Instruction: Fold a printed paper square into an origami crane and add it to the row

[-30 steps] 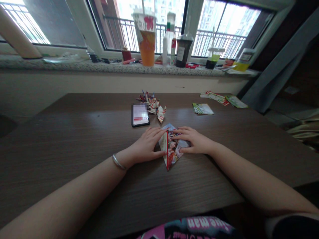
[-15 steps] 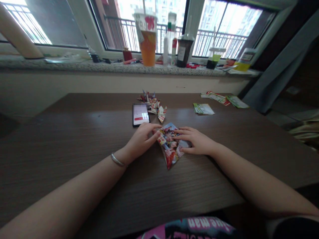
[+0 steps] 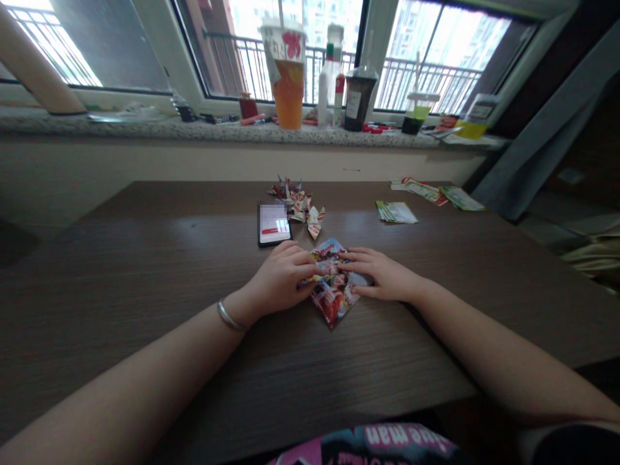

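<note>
A folded piece of colourful printed paper point(image 3: 334, 298) lies on the brown wooden table point(image 3: 145, 284) in front of me. My left hand point(image 3: 281, 278) is curled over its left side, fingers pinching and pressing a flap of the paper down. My right hand point(image 3: 382, 274) lies flat on the right side of the paper, fingers stretched out and holding it against the table. A metal bracelet point(image 3: 228, 316) sits on my left wrist.
A phone point(image 3: 274, 223) lies just beyond my left hand, with a heap of small folded paper figures point(image 3: 300, 203) beside it. Stacks of printed leaflets point(image 3: 396, 211) lie at the far right. Cups and bottles point(image 3: 288, 77) stand on the windowsill.
My left hand folded the paper's left flap over towards the middle and now presses it down with curled fingers. My right hand has stayed flat on the paper.
</note>
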`<state>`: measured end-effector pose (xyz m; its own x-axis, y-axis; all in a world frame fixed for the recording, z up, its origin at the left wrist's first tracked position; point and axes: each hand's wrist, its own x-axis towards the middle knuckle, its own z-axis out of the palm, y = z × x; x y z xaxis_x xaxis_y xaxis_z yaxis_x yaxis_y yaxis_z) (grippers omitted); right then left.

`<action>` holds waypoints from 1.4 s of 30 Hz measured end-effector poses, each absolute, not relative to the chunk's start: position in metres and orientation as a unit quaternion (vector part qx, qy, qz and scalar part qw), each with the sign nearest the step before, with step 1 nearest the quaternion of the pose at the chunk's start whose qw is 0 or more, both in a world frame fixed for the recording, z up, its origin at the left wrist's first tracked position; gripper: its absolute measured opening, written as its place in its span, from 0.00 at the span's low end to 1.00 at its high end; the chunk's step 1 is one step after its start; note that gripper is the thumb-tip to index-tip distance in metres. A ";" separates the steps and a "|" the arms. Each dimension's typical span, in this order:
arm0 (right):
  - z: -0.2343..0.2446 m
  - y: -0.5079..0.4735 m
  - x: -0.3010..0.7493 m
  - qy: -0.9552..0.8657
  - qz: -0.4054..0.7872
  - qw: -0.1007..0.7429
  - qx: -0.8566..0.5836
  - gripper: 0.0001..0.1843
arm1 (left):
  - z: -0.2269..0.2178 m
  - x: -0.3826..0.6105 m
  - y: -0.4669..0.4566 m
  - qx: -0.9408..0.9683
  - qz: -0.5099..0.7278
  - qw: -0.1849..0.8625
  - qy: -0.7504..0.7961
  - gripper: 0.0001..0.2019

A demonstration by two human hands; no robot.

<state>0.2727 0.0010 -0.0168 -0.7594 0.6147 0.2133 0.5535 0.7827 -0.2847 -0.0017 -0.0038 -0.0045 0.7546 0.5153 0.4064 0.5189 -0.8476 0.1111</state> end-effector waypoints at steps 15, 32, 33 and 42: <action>0.001 -0.008 0.268 -0.947 0.100 0.130 -0.277 0.20 | -0.005 0.003 -0.009 -0.958 -0.149 -0.030 -0.243 0.20; 0.011 -0.012 0.278 -0.949 0.042 0.064 -0.306 0.22 | 0.017 -0.007 -0.011 -0.934 -0.001 0.019 -0.358 0.13; 0.011 -0.012 0.278 -0.949 0.037 0.060 -0.308 0.21 | 0.018 -0.009 -0.011 -0.933 0.005 0.025 -0.359 0.12; 0.009 -0.011 0.280 -0.947 0.010 0.045 -0.319 0.16 | 0.021 -0.016 -0.006 -0.924 0.035 0.048 -0.377 0.09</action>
<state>0.2795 -0.0115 0.0094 -0.7920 0.6054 0.0785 0.6036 0.7959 -0.0474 -0.0162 -0.0057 0.0209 0.7131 0.7004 -0.0289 0.6937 -0.7110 -0.1149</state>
